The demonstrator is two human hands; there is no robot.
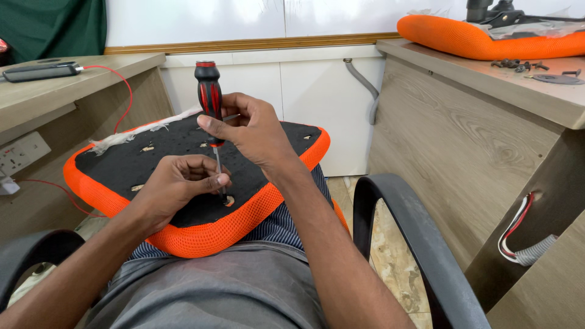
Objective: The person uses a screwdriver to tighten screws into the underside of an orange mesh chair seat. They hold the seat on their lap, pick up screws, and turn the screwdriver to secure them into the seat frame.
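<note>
Screwdriver (210, 103) tip and screw head are hidden by left hand (177, 186) fingertips. Seat cushion (201, 234) near underside is blocked by arms. Second orange cushion (481, 39) is cut off at the right edge.

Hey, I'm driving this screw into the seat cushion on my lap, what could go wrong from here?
1. The left hand pinches the shaft right at the tip, so a slip of the screwdriver could jab the fingers.
2. The seat cushion rests on the lap, not a firm surface; it may tilt or shift under pressure.
3. The right hand holds the handle low, near the shaft, which could let the tip wobble out of the hole.
</note>
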